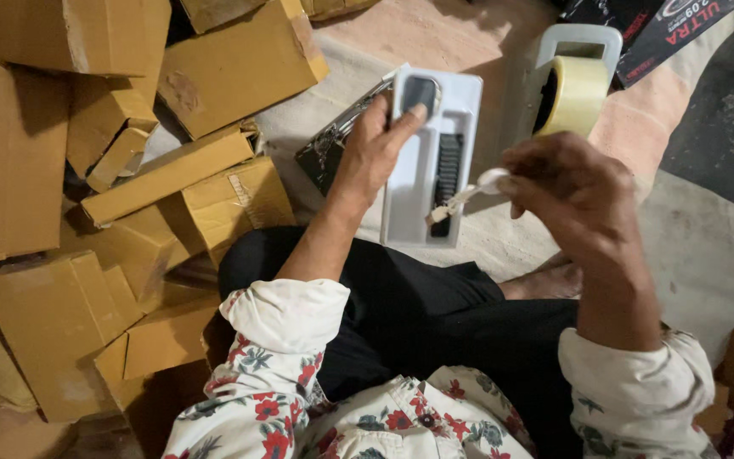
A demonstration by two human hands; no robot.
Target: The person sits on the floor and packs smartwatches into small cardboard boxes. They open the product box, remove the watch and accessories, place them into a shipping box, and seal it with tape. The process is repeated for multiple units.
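Note:
My left hand (377, 151) grips a white plastic tray (460, 110) by its left edge, thumb pressing near a dark oval item at its top. A black ribbed strap lies in the tray's middle slot. My right hand (573, 191) is closed on a small white piece (476, 189), a thin strip that reaches down over the tray's lower part. Under the tray, a dark glossy packet (326, 146) peeks out on the left.
Several brown cardboard boxes (231, 64) are piled on the left. A tape dispenser (573, 85) with a yellowish roll stands beyond my right hand. A black printed package (664, 25) lies at the top right. My lap in black trousers (418, 314) is below.

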